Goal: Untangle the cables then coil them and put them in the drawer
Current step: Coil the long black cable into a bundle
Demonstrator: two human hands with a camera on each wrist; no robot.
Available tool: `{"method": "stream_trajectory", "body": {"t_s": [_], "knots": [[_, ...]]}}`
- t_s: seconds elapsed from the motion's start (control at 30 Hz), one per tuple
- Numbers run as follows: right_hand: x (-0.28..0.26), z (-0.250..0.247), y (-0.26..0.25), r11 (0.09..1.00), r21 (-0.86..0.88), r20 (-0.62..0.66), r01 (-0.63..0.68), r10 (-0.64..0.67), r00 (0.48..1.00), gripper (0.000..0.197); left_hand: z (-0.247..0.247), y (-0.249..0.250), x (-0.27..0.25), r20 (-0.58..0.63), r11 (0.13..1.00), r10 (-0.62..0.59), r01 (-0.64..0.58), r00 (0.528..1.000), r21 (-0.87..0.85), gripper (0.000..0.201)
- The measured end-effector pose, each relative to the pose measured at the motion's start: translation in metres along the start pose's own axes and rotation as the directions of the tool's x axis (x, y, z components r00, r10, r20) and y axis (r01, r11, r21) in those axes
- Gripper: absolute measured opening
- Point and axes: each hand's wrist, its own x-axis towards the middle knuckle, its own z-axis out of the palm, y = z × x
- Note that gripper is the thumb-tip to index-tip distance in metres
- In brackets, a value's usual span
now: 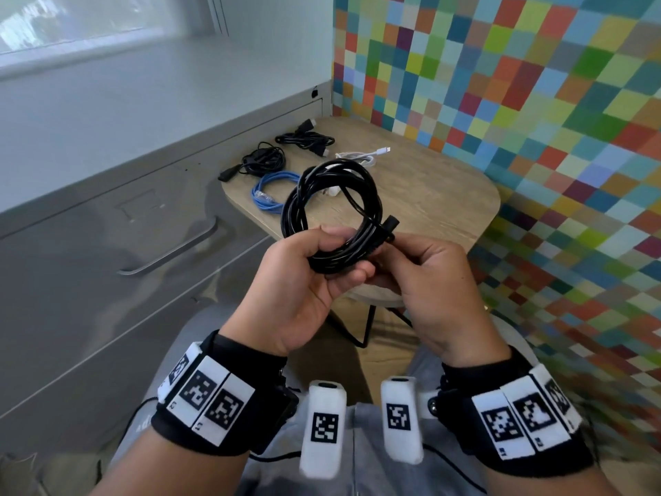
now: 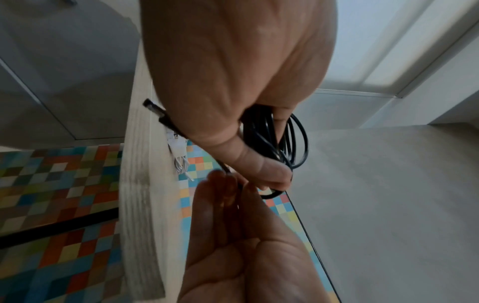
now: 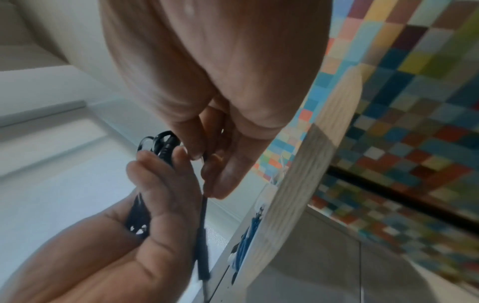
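Observation:
In the head view a black cable coil (image 1: pixel 329 205) is held up over the near edge of the wooden table (image 1: pixel 440 195). My left hand (image 1: pixel 339 257) grips the coil's lower part, fingers curled round the bundled loops. My right hand (image 1: pixel 395 250) pinches the loose end just below its black plug (image 1: pixel 390 223). The left wrist view shows the loops (image 2: pixel 287 139) running through my left hand (image 2: pixel 274 176). In the right wrist view, thumb and finger of my right hand (image 3: pixel 207 164) pinch a single strand (image 3: pixel 203 225).
On the table lie a blue cable coil (image 1: pixel 272 191), two black coiled cables (image 1: pixel 264 160) (image 1: pixel 305 139) and a white cable (image 1: pixel 361 157). A grey drawer cabinet with a bar handle (image 1: pixel 171 252) stands to the left, its drawers closed. A coloured checkered wall is on the right.

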Motion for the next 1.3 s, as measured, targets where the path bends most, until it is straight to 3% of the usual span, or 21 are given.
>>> {"method": "stream_trajectory", "body": {"t_s": [0.13,0.23,0.4,0.5,0.67,0.77,0.83,0.9,1.1,1.17,1.3], "knots": [[-0.003,0.003,-0.001,0.964,0.258,0.145,-0.072,0.035,0.989,0.041,0.002,-0.004,0.001,-0.084,0.991,0.050,-0.039,0.995,0.125,0.037],[-0.008,0.006,0.000,0.961,0.268,0.228,-0.071,0.009,0.974,0.036,0.003,-0.006,0.003,-0.158,0.953,0.142,-0.093,0.977,0.287,0.043],[-0.009,0.022,0.006,0.974,0.224,0.031,-0.013,0.006,1.000,0.022,0.006,-0.010,0.005,-0.211,0.919,0.187,-0.095,0.959,0.382,0.050],[-0.007,0.024,0.008,0.955,0.292,0.002,-0.046,0.048,0.999,0.035,0.004,-0.011,0.006,-0.219,0.893,0.229,-0.115,0.948,0.435,0.043],[-0.003,0.019,0.005,0.901,0.419,0.003,-0.109,0.119,0.993,0.026,0.002,-0.018,0.006,-0.117,0.834,0.345,-0.247,0.931,0.493,0.024],[-0.003,0.017,0.007,0.913,0.394,-0.049,-0.107,0.138,0.989,0.024,-0.002,-0.014,0.006,-0.057,0.790,0.373,-0.285,0.926,0.543,0.022],[-0.002,0.017,0.008,0.905,0.409,-0.051,-0.119,0.152,0.987,0.025,-0.004,-0.011,0.005,-0.027,0.756,0.392,-0.305,0.920,0.579,0.032],[-0.002,0.016,0.008,0.894,0.428,-0.052,-0.130,0.168,0.984,0.026,-0.006,-0.011,0.004,-0.025,0.706,0.439,-0.327,0.898,0.629,0.047],[0.000,0.015,0.008,0.877,0.466,-0.102,-0.119,0.187,0.977,0.029,-0.009,-0.012,0.007,-0.019,0.506,0.678,-0.447,0.735,0.737,0.041],[0.000,0.015,0.008,0.866,0.479,-0.095,-0.140,0.210,0.973,0.028,-0.011,-0.014,0.011,-0.038,0.535,0.670,-0.447,0.741,0.717,0.034],[0.001,0.013,0.009,0.827,0.513,-0.012,-0.230,0.275,0.961,0.025,-0.014,-0.016,0.018,-0.110,0.724,0.550,-0.406,0.828,0.558,0.019]]}}
